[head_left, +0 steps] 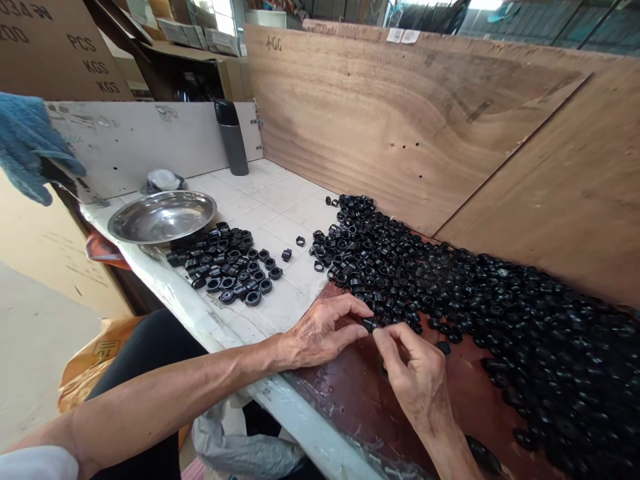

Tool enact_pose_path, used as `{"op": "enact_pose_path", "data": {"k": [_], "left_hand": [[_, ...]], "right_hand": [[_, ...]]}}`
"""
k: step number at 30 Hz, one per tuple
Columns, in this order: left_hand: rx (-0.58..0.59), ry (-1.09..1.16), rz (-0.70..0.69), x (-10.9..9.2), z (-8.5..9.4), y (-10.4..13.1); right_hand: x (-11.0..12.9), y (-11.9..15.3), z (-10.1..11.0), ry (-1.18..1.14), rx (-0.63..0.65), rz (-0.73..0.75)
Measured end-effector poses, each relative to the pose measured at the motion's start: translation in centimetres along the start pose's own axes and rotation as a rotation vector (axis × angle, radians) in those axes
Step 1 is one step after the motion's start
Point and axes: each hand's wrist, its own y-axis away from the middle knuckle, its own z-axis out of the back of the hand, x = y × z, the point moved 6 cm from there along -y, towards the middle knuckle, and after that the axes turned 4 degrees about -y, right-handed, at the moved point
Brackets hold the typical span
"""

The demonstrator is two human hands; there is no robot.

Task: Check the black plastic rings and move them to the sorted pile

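Between fingertips (358, 331), small part (369, 324), glossy black

Spotting a grey, black-capped vacuum flask (234, 147) upright by a white board (135, 143)! Now looking left, to a blue towel (30, 137) and a printed cardboard carton (55, 67) behind; then right, to a plywood panel (350, 113) topped with pale labels (395, 35).

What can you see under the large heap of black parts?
A reddish surface shows along the near edge of the heap, white tiling at its left end. What its middle covers cannot be seen.
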Motion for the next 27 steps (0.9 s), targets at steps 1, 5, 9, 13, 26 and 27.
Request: {"op": "enact_pose_path", "data": {"k": [1, 5, 9, 13, 26, 27], "left_hand": [[0.003, 0.022, 0.02, 0.1, 0.0, 0.0], [0.021, 0.054, 0.035, 0.0, -0.1, -0.1], [0.015, 0.054, 0.025, 0.1, -0.1, -0.1], [0.031, 0.054, 0.016, 0.0, -0.3, 0.0], [0.017, -0.063, -0.09, -0.2, -0.4, 0.1], [0.025, -0.021, -0.045, 0.0, -0.4, 0.0]], "right_hand": [[0.1, 0.0, 0.0, -0.021, -0.012, 0.029], [-0.3, 0.1, -0.3, -0.039, -0.007, 0.039], [-0.7, 0.2, -0.5, -0.041, 0.015, -0.056], [-0.6, 0.3, -0.2, -0.075, -0.007, -0.057], [-2.0, 0.4, -0.8, -0.249, 0.041, -0.355], [-1.8, 0.2, -0.7, -0.245, 0.024, -0.309]]}}
